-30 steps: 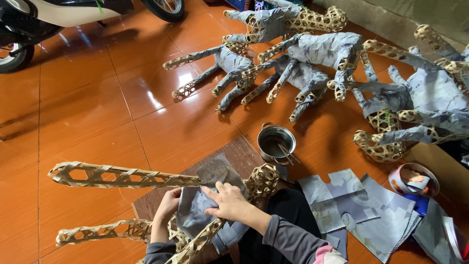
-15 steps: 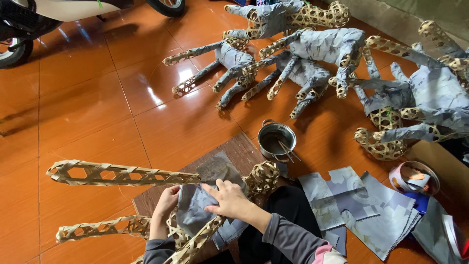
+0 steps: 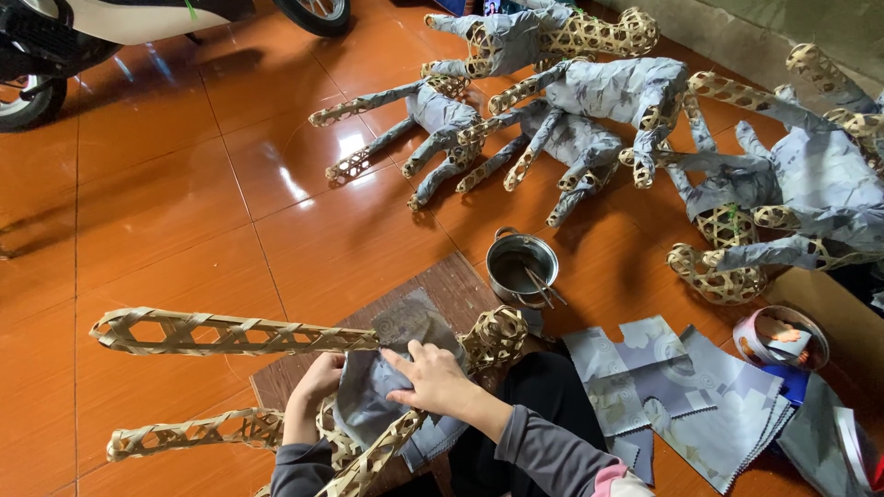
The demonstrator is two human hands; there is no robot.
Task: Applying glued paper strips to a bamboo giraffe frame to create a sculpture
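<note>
A woven bamboo frame with long lattice legs (image 3: 221, 333) lies across my lap and the floor. A grey paper sheet (image 3: 373, 391) is laid over its middle. My right hand (image 3: 433, 379) presses flat on that paper, fingers spread. My left hand (image 3: 316, 381) rests on the paper's left edge, against the frame, with its fingers curled under. A brown board (image 3: 456, 285) lies under the frame.
A small metal pot with sticks in it (image 3: 522, 266) stands just beyond the board. Cut grey paper pieces (image 3: 681, 396) lie at right beside a tape roll (image 3: 781, 337). Several paper-covered bamboo figures (image 3: 589, 110) fill the far right floor. A scooter (image 3: 138, 23) is parked at top left.
My right hand has slid slightly over the paper, smoothing it. The frame and my left hand have stayed nearly still.
</note>
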